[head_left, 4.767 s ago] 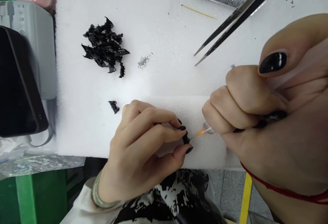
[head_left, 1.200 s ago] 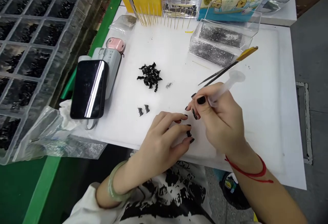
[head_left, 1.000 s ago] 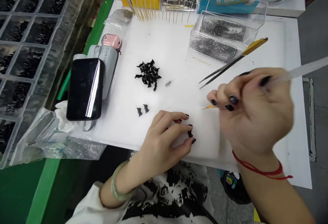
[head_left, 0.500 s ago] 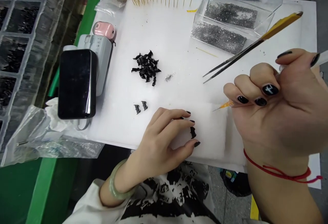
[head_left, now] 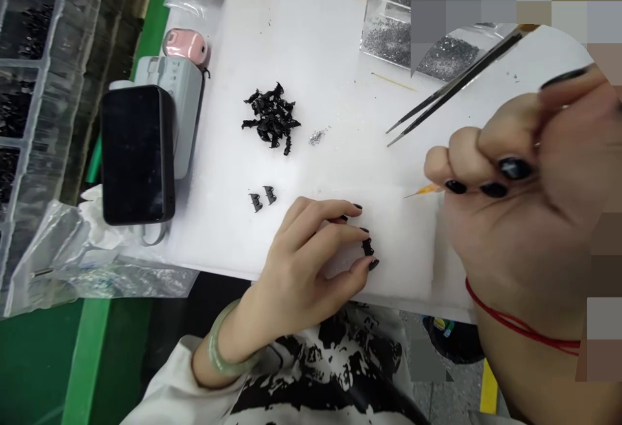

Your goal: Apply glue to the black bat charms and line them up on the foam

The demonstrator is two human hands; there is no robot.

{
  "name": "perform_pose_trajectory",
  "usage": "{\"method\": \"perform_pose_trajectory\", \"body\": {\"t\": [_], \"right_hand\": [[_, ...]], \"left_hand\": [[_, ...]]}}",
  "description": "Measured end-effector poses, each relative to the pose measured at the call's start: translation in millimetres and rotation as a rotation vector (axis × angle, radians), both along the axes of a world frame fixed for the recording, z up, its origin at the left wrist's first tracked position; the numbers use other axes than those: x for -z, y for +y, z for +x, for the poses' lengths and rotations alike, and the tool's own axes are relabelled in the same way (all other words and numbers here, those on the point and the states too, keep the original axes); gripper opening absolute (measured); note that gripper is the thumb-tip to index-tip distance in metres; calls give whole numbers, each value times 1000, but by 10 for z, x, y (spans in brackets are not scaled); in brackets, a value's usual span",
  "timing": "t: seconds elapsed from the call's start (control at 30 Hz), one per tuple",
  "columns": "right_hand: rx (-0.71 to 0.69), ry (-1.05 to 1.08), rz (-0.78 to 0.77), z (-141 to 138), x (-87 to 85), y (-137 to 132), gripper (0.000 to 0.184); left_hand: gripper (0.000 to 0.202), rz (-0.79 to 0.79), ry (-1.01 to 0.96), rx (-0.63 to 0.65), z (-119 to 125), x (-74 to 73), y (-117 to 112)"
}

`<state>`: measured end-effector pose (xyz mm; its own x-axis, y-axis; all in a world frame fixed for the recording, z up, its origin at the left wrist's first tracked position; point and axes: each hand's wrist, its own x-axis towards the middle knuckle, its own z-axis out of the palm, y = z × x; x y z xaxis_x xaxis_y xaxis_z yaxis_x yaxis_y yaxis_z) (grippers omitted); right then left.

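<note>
My left hand [head_left: 311, 250] rests on a white pad [head_left: 408, 243], its thumb and forefinger closed on a small black bat-shaped piece [head_left: 368, 247]. To the right, my right hand [head_left: 515, 172] is raised with its fingers curled in. A thin needle with an orange hub [head_left: 427, 189] sticks out by the little finger; the rest of that tool is hidden by the hand. Black tweezers [head_left: 437, 98] lie beyond it, tips toward the table's middle. Two black bat pieces [head_left: 262, 198] lie left of my left hand. Behind them is a pile of black bat pieces [head_left: 272, 117].
A little silver glitter [head_left: 317, 137] lies beside the pile. A clear box of glitter bits [head_left: 386, 39] and a thin yellow stick [head_left: 393, 81] are at the back. A black-screened device [head_left: 137, 156], a pink case [head_left: 185, 46] and compartment trays [head_left: 34, 62] line the left. Coarse blocks cover the upper right.
The view has shifted slightly, and the table things sit a bit further left and higher. My right hand looks larger and closer. My left hand keeps its pinch on the bat piece.
</note>
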<state>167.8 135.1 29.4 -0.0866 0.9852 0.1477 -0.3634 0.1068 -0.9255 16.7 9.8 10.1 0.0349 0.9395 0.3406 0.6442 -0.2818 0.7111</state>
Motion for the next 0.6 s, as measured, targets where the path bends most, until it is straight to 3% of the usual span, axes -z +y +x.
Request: {"method": "perform_pose_trajectory", "body": {"t": [0.13,0.4,0.5,0.6], "right_hand": [[37,130,-254,20,-121,70,47],[10,181,-437,32,-146,114,47],[-136,222,-520,63,-154,152,34],[-315,304,-581,97,-194,146,52]], "left_hand": [[15,-7,4,4,-7,-3,-2],[17,-10,16,7,-16,-12,2],[20,-14,7,8,-19,-11,4],[21,-23,2,8,-24,-17,-1]]}}
